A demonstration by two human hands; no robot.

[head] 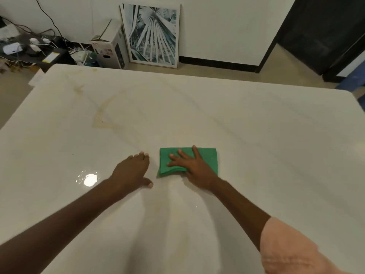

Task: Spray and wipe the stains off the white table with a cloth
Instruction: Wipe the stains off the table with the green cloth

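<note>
- The white worktop (256, 125) fills the frame, with a tan stain (102, 117) curving across it toward eleven o'clock from the hands and a fainter mark (79, 89) farther out the same way; the risk, as it looks from here, is that the wiping stays near the middle and these marks go untouched.
- A wet glare patch (89, 179) shines at nine o'clock from the left hand; a palm leaning on a damp surface could slip.
- The folded green cloth (205, 157) lies flat near the worktop's centre, its long axis running three to nine o'clock, its loose layered edges toward the person; pushed edge-first, the layers could bunch or unfold.
- The right hand (192, 165) presses on the cloth with fingers spread and straight, pointing to eleven o'clock.
- The left hand (131, 171) rests flat on the bare worktop just beside the cloth at its nine o'clock, fingers together, holding nothing.
- No spray bottle is in view.
</note>
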